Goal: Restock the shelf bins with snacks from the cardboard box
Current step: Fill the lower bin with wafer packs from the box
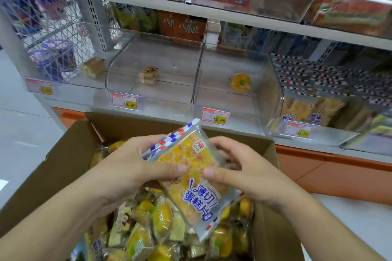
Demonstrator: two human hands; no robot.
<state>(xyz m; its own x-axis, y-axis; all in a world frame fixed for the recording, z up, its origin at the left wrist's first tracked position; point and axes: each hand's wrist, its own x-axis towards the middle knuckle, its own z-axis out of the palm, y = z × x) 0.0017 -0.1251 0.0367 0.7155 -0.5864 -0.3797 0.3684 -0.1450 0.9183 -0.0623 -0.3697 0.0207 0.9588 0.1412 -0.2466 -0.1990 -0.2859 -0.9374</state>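
Overhead, both hands hold a flat, glossy cake packet (192, 178) above the open cardboard box (63, 163), the left hand (135, 167) curled round its edge and the right hand (239, 167) pinching it, thumbs pressed on top. Below, crinkly yellow wrapped snacks (161, 218) fill the brown box. Beyond, clear plastic shelf bins (197, 74) hold a lone pastry (148, 74) and one round orange snack (241, 82), behind red-framed price tags (215, 115).
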